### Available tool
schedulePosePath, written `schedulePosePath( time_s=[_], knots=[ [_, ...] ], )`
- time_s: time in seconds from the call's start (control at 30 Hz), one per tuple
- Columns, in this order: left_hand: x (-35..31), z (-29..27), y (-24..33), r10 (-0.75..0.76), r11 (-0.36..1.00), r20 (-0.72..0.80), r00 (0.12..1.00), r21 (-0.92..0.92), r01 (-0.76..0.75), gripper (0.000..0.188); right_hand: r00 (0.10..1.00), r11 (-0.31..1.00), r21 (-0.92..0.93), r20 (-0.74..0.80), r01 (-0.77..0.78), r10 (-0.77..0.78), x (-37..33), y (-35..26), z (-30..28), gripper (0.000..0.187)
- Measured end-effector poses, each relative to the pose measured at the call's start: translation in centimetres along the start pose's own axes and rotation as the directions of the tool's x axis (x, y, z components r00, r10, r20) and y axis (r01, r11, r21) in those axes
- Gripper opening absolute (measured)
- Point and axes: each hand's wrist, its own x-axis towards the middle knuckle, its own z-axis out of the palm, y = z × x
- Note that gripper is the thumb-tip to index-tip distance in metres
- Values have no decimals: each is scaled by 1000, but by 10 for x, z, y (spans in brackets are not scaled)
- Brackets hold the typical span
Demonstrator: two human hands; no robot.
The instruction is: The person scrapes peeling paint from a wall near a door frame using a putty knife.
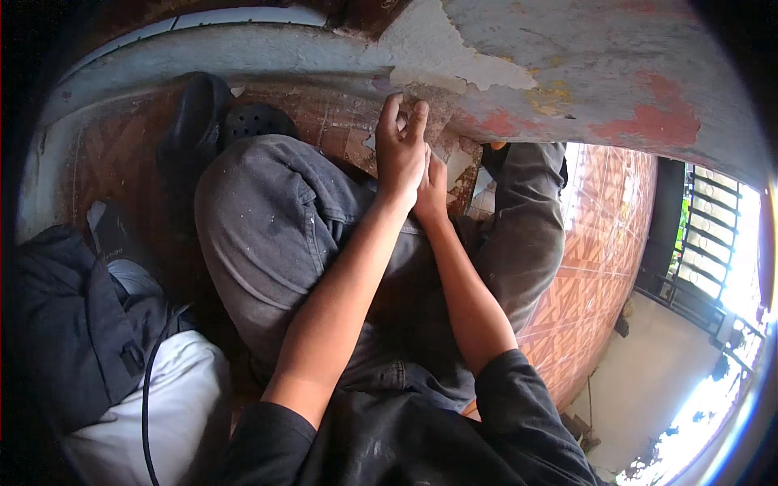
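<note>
My left hand (400, 154) is raised in front of the low wall, just below its peeling lower edge. Its thumb and a finger point up with a gap between their tips, and nothing shows between them. Close against its heel is my right hand (433, 185), its fingers mostly hidden behind the left hand. Whether the right hand holds anything cannot be seen. The wall (559, 73) has flaking grey paint with red and yellow patches. Beneath my hands are my bent legs in dark grey trousers (263, 235).
Black clogs (198, 117) stand at the far left on brown patterned tiles (604, 235). A dark bag (73, 324) and white cloth (174, 397) lie at my left, a black cable (147, 405) running over them. A metal gate (709, 235) stands at the right.
</note>
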Motion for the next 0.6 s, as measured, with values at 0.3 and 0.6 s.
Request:
schedulePosePath(
  time_s=[0.3,0.6],
  knots=[
    [-4,-1,3,22,991,36,999,-134,-17,40,999,999,48,47,-4,2,-6,-15,-4,43],
    [-3,3,5,-11,966,105,994,-256,37,23,991,988,-94,43,-123,128,2,-27,-31,44]
  ],
)
